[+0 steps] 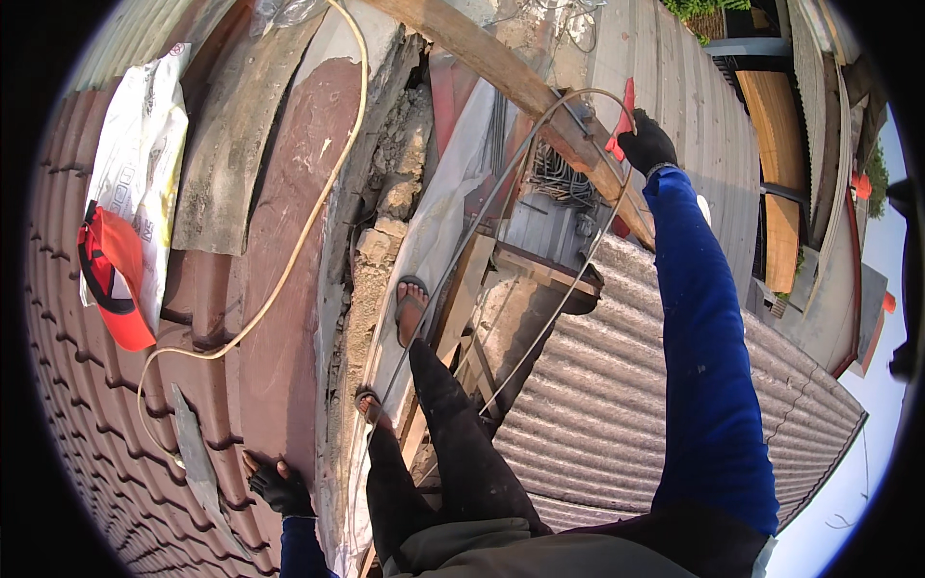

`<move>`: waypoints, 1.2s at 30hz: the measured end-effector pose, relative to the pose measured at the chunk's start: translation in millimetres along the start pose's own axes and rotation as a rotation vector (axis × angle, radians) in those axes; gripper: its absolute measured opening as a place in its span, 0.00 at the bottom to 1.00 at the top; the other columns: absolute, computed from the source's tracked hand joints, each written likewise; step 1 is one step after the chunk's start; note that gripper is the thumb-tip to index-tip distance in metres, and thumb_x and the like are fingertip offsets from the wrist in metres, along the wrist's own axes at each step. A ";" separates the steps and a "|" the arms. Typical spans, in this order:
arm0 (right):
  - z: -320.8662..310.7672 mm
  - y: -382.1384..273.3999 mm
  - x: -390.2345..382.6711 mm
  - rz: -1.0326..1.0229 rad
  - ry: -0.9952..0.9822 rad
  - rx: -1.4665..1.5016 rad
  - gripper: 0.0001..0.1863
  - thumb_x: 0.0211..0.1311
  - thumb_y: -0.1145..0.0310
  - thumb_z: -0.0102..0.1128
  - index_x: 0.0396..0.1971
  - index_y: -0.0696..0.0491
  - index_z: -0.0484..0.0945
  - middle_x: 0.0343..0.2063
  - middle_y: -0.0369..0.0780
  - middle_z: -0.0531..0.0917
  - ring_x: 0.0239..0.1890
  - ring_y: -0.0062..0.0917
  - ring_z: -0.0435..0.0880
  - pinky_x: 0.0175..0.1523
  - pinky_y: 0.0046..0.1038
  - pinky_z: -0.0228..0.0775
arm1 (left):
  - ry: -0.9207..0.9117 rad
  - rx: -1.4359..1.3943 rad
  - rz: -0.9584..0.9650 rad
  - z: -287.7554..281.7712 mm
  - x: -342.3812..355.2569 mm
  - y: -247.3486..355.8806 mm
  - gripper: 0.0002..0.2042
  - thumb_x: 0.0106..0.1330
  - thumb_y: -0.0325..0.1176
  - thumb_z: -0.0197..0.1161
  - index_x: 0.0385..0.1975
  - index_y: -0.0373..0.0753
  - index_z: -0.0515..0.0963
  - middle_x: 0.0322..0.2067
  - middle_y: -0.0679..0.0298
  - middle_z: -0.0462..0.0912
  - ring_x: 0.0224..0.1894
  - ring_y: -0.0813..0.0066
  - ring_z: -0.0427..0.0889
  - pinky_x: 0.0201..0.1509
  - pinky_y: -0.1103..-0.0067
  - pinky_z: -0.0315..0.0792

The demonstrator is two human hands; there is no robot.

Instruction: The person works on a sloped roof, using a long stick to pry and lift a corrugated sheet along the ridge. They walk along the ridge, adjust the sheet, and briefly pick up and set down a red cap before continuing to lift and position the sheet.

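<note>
Corrugated sheeting (597, 405) | timber beam (482, 53) | right grip (647, 143): slim red object (628, 98)

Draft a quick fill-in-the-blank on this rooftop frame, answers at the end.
1. The object held in the right hand is coloured ____.
2. The left hand is spread on the roof, to the ____ of the feet.
3. The cap lies on a sheet that is mostly ____.
4. The right sleeve is coloured ____.

Missing words: red; left; white; blue.
</note>
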State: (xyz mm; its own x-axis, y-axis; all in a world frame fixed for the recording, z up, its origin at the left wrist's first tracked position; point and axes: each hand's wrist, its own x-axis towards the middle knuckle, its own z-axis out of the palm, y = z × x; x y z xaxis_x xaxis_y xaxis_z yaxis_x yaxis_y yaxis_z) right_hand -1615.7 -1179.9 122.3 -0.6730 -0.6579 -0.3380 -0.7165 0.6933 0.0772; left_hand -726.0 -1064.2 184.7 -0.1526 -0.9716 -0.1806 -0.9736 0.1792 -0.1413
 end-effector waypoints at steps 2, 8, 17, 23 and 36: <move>4.0 3.4 27.1 -0.043 0.022 -0.063 0.38 0.57 0.56 0.57 0.67 0.55 0.64 0.65 0.51 0.70 0.68 0.41 0.68 0.71 0.36 0.58 | -0.002 0.001 -0.003 0.2 -0.4 -0.3 0.35 0.76 0.55 0.38 0.69 0.27 0.56 0.67 0.42 0.62 0.68 0.43 0.62 0.69 0.59 0.57; 28.9 13.5 83.6 -0.089 -0.040 -0.122 0.35 0.59 0.63 0.53 0.69 0.53 0.62 0.66 0.50 0.68 0.70 0.40 0.64 0.74 0.34 0.54 | -0.021 -0.016 -0.034 0.0 -1.1 -1.6 0.36 0.77 0.56 0.37 0.69 0.26 0.57 0.67 0.40 0.63 0.67 0.43 0.63 0.69 0.59 0.57; 44.1 19.8 94.0 -0.153 0.119 0.011 0.20 0.62 0.64 0.48 0.52 0.55 0.75 0.46 0.51 0.83 0.50 0.46 0.82 0.54 0.40 0.72 | -0.042 -0.045 -0.048 -3.5 -0.2 1.2 0.38 0.76 0.57 0.37 0.68 0.24 0.56 0.66 0.38 0.62 0.67 0.39 0.61 0.69 0.57 0.55; -11.5 -3.1 61.2 -0.176 0.081 -0.041 0.20 0.60 0.61 0.50 0.49 0.54 0.76 0.42 0.51 0.83 0.46 0.48 0.82 0.51 0.39 0.73 | -0.028 -0.046 -0.045 -5.4 3.4 5.8 0.37 0.76 0.56 0.38 0.68 0.24 0.56 0.65 0.39 0.63 0.66 0.41 0.63 0.69 0.57 0.55; -71.3 -101.3 9.4 -0.118 0.164 0.162 0.38 0.54 0.49 0.58 0.61 0.58 0.71 0.51 0.49 0.82 0.54 0.41 0.81 0.59 0.35 0.70 | -0.007 -0.092 -0.045 -10.4 9.9 12.2 0.35 0.75 0.54 0.40 0.67 0.25 0.58 0.63 0.37 0.65 0.65 0.40 0.65 0.68 0.56 0.58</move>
State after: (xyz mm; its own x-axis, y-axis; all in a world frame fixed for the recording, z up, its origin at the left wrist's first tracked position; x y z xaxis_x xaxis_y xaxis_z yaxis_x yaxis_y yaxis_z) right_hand -1562.6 -1277.3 178.2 -0.6169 -0.7666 -0.1781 -0.7618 0.6385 -0.1094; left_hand -741.1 -1073.2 191.3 -0.1073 -0.9772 -0.1832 -0.9910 0.1201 -0.0599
